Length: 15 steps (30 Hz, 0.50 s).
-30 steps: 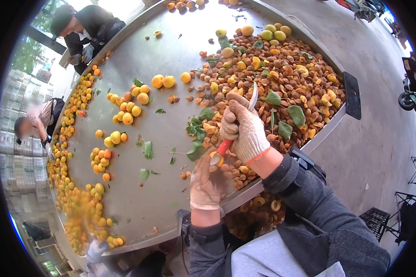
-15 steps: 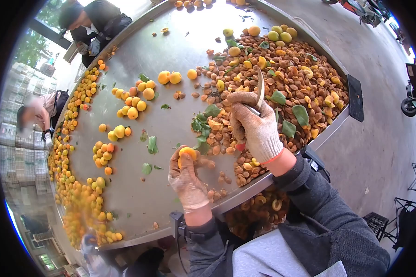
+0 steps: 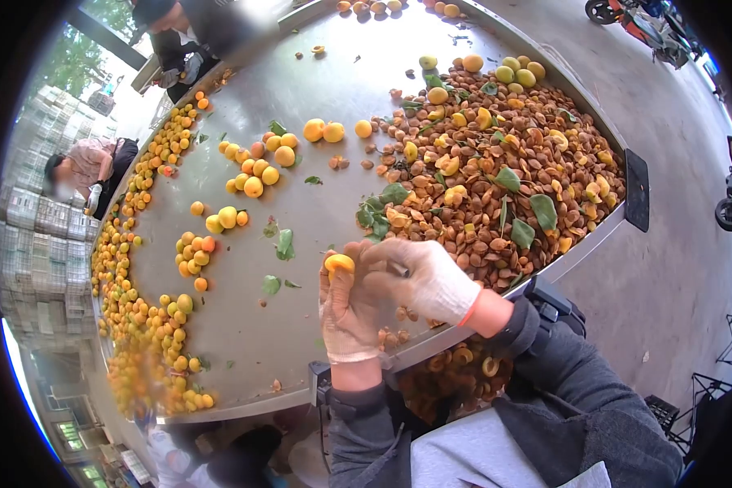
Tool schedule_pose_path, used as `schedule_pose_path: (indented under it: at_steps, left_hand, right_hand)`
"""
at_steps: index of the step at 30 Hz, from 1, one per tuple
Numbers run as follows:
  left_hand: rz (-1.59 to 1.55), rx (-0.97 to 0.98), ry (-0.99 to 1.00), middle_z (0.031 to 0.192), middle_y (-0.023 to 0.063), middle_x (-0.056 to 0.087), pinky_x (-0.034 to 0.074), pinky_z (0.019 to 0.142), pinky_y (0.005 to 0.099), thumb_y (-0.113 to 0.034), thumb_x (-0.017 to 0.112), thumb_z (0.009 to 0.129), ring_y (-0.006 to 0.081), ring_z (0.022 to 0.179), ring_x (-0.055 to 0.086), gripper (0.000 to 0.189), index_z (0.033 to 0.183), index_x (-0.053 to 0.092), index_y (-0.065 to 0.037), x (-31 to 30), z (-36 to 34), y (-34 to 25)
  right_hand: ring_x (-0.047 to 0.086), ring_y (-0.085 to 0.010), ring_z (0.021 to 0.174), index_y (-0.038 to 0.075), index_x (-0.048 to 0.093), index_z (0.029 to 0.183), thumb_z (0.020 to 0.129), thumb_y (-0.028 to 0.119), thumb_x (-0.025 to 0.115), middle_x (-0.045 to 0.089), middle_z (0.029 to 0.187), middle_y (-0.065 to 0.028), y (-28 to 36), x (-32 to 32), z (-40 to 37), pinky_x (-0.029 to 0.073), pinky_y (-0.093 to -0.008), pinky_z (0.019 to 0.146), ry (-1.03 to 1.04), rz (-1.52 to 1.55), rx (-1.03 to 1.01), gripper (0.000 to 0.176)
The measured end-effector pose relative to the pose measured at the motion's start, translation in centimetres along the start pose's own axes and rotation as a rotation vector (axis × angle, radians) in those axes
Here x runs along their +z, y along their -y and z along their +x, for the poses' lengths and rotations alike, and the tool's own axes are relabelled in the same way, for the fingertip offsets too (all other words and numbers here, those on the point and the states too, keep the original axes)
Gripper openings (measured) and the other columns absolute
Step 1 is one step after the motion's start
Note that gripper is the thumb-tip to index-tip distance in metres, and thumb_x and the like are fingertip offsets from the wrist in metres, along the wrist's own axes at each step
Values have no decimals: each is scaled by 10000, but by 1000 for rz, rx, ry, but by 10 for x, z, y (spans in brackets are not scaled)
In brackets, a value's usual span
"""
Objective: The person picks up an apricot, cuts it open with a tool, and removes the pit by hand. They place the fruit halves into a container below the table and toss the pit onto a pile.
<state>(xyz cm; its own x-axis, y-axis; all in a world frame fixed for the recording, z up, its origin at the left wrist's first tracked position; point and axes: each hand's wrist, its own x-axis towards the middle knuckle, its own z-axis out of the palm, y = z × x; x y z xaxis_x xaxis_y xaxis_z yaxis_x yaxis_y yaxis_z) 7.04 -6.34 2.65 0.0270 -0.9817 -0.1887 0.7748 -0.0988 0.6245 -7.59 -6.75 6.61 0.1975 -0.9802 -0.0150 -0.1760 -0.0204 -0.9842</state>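
Note:
Both my hands wear pale, stained knit gloves and meet above the near edge of the metal table. Between the thumb and fingers of my left hand (image 3: pixel 346 313) is an orange-yellow apricot (image 3: pixel 339 263). My right hand (image 3: pixel 439 281) is closed right beside it, its fingers against or just behind the left fingers. Only a small dark bit of the curved knife (image 3: pixel 399 269) shows at those fingers; its blade is mostly hidden. Behind my right hand spreads a big heap of brown apricot pits (image 3: pixel 496 171) mixed with fruit pieces and leaves.
Whole apricots (image 3: pixel 159 325) line the left side of the metal table (image 3: pixel 244 350), with small clusters (image 3: pixel 256 175) further in. Loose green leaves (image 3: pixel 285 244) lie about. Halved fruit (image 3: pixel 464 358) shows below the table edge. Two people work along the far left side; another is at lower left.
My right hand has swung down and left to my left hand, and the knife blade that stood upright is now mostly out of sight. The whole view has shifted slightly. The left hand keeps the apricot.

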Motion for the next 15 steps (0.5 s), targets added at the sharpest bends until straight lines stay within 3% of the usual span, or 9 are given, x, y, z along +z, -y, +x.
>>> schedule_pose_path:
  at_steps: [3, 5, 6, 7, 8, 10, 12, 14, 15]
  left_hand:
    - [83, -60, 35, 1142, 110, 611, 438, 980, 322, -210, 565, 961, 208, 1081, 578, 234, 1140, 580, -60, 11, -7, 2]
    - [-201, -139, 80, 1192, 156, 608, 495, 939, 358, -16, 633, 882, 256, 1073, 595, 303, 1174, 565, -63, 5, -8, -2]
    - [-187, -95, 66, 1192, 156, 608, 495, 939, 358, -16, 633, 882, 256, 1073, 595, 303, 1174, 565, -63, 4, -11, -7]
    - [66, 9, 16, 1181, 149, 612, 498, 930, 355, 12, 622, 877, 240, 1062, 595, 315, 1180, 565, -52, 5, -16, -7]
    - [317, 111, -44, 1170, 141, 616, 501, 920, 352, 40, 610, 872, 224, 1051, 595, 328, 1186, 565, -41, 6, -19, -9]
    - [346, -91, 81, 1166, 133, 609, 490, 934, 332, 75, 595, 859, 209, 1040, 596, 359, 1203, 555, -19, 16, -39, -23]
    - [397, -302, 430, 1235, 115, 562, 460, 967, 310, 51, 624, 846, 193, 1103, 559, 436, 1263, 522, -26, 13, -66, -27]
    - [966, -298, 693, 1329, 91, 494, 436, 989, 316, 38, 638, 827, 171, 1182, 499, 551, 1343, 465, -46, 43, -81, -58]
    - [1111, -20, 779, 1368, 69, 458, 435, 975, 323, 30, 636, 814, 170, 1198, 467, 632, 1397, 413, -69, 27, -78, -60]
  right_hand:
    - [673, -300, 918, 73, 636, 1165, 828, 185, 660, 678, 1019, -170, -2, 7, -1, 532, -361, 794, -40, -184, -21, 355]
    - [676, -313, 864, 72, 656, 1118, 831, 159, 644, 686, 982, -154, -4, 5, 2, 539, -374, 751, -100, -356, -147, 300]
    - [680, -308, 824, 64, 677, 1048, 828, 142, 648, 689, 940, -157, 2, -3, 5, 537, -374, 726, -40, -394, 34, 235]
    - [678, -306, 785, 58, 684, 995, 818, 128, 658, 684, 895, -173, -8, -3, 8, 535, -363, 702, -162, -271, 7, 192]
    - [651, -149, 713, 20, 670, 979, 819, 38, 655, 682, 829, -116, -16, -4, 13, 519, -285, 647, -242, -199, -42, 161]
    - [578, -69, 724, -2, 653, 984, 846, 7, 626, 634, 812, -8, -11, -11, 19, 489, -231, 647, -279, 97, 55, 141]
    - [539, -46, 706, 3, 655, 988, 850, 20, 627, 610, 803, 19, -5, -16, 23, 453, -202, 629, -320, 143, 83, 142]
    - [523, -45, 687, 6, 662, 981, 849, 34, 629, 602, 789, 25, 4, -17, 26, 445, -204, 621, -347, 130, 123, 139]
    - [523, -45, 687, 6, 662, 981, 849, 34, 629, 602, 789, 25, 6, -17, 27, 445, -204, 621, -341, 132, 122, 139]
